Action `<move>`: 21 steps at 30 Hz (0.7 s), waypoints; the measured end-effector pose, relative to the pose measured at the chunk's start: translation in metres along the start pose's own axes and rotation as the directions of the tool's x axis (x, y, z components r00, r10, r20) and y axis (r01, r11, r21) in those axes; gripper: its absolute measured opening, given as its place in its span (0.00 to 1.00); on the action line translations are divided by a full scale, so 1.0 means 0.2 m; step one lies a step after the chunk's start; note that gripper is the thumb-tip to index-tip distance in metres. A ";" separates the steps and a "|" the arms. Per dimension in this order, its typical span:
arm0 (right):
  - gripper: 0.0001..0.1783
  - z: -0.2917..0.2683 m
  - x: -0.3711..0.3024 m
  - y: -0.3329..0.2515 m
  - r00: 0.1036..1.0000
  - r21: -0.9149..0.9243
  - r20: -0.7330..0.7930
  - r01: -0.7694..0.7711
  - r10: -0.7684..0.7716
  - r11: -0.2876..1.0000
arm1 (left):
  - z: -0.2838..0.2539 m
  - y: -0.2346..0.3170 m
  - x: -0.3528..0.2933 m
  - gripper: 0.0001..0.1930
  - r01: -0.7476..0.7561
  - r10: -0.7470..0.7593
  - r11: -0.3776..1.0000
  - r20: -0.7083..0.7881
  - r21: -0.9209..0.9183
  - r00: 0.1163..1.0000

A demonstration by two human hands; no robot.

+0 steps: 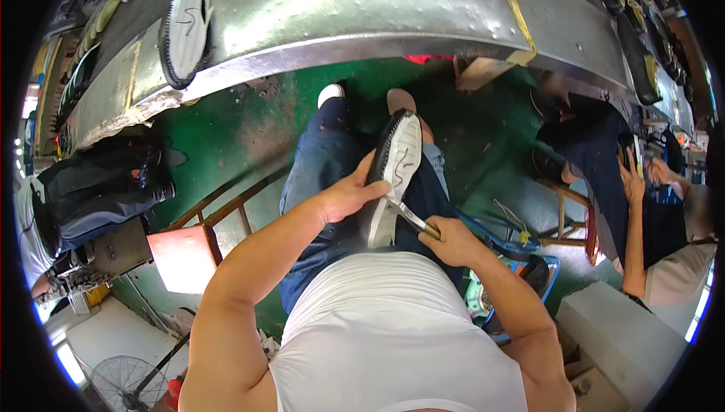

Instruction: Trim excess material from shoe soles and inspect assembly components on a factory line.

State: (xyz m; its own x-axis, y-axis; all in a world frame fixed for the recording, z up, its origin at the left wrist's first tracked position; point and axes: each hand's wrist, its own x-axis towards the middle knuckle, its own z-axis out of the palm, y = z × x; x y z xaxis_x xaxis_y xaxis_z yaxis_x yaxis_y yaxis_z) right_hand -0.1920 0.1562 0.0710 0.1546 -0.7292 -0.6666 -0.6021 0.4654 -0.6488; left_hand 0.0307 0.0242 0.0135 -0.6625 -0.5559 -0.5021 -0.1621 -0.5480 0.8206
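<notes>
The person is seated, legs in blue jeans (325, 163) extended over a green floor (226, 132). The left hand (349, 194) grips a shoe sole (394, 174), white with a black rim, held upright above the lap; the fingers are closed around its left edge, thumb on the near face. The right hand (451, 240) is closed in a fist around the handle of a thin metal tool (408, 216). The tool's tip touches the lower part of the sole, just beside the left hand's fingertips.

A curved metal conveyor bench (362, 12) runs across the top of the view. A second sole (185, 28) of the same white-and-black kind lies on its left section, well apart from the one in hand. More dark soles line the bench at the far right edge.

A wooden stool frame (226, 208) stands to the person's left. A blue basket (521, 249) sits beside the right forearm. A co-worker in dark trousers (604, 178) sits at the right, holding a dark item; the grip cannot be resolved. A floor fan (124, 382) stands at lower left
</notes>
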 end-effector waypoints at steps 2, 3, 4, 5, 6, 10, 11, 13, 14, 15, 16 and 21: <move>0.13 0.02 -0.04 -0.03 1.000 -0.032 0.016 -0.002 0.003 0.999 | 0.01 0.03 -0.01 0.45 0.085 -0.073 0.984 0.077 -0.156 0.994; 0.12 0.04 -0.06 -0.02 0.997 -0.104 -0.046 0.053 -0.058 0.993 | 0.04 0.03 -0.01 0.42 0.074 -0.071 0.988 0.029 -0.134 0.997; 0.12 0.06 -0.08 -0.01 0.987 -0.180 -0.102 0.106 -0.126 0.978 | 0.05 0.01 0.01 0.42 0.072 -0.070 0.988 0.022 -0.138 0.997; 0.12 0.06 -0.08 0.00 0.980 -0.246 -0.107 0.135 -0.165 0.960 | 0.06 -0.03 0.04 0.42 0.062 -0.066 0.992 -0.038 -0.108 0.997; 0.12 0.07 -0.10 0.02 0.981 -0.244 -0.102 0.137 -0.166 0.960 | 0.08 -0.04 0.05 0.41 0.059 -0.066 0.995 -0.093 -0.075 0.994; 0.11 0.10 -0.10 0.03 0.940 -0.539 -0.147 0.184 -0.306 0.822 | 0.09 -0.08 0.03 0.40 0.038 -0.023 0.997 -0.219 0.065 0.976; 0.10 0.10 -0.10 0.03 0.947 -0.568 -0.100 0.197 -0.304 0.799 | 0.09 -0.08 0.02 0.40 0.040 -0.024 0.997 -0.219 0.066 0.975; 0.10 0.07 -0.10 0.08 0.963 -0.411 -0.035 0.230 -0.267 0.882 | 0.09 -0.08 0.00 0.40 -0.032 0.053 0.994 -0.203 0.106 0.978; 0.10 0.05 -0.10 0.11 0.970 -0.244 0.036 0.241 -0.239 0.939 | 0.11 -0.08 -0.01 0.40 -0.032 0.054 0.994 -0.205 0.108 0.977; 0.10 0.01 -0.08 0.14 0.971 -0.241 0.031 0.238 -0.238 0.941 | 0.14 -0.06 -0.04 0.41 -0.037 0.098 0.965 -0.227 0.261 0.969; 0.11 -0.05 -0.01 0.17 0.963 0.014 0.265 0.042 -0.044 0.999 | 0.16 -0.05 -0.06 0.41 -0.044 0.153 0.912 -0.239 0.408 0.959; 0.14 -0.14 0.12 0.30 0.802 0.345 0.597 -0.244 -0.012 0.906 | 0.09 -0.29 -0.19 0.47 -0.075 0.085 0.915 -0.009 0.396 0.996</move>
State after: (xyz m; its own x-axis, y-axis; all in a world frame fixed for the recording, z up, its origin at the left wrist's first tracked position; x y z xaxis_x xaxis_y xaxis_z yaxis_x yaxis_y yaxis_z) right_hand -0.2459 0.1525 0.0273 0.5992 -0.2906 -0.7460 -0.3130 0.7726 -0.5523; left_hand 0.0520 0.0878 -0.0113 -0.6670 -0.6065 -0.4328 -0.3885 -0.2125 0.8966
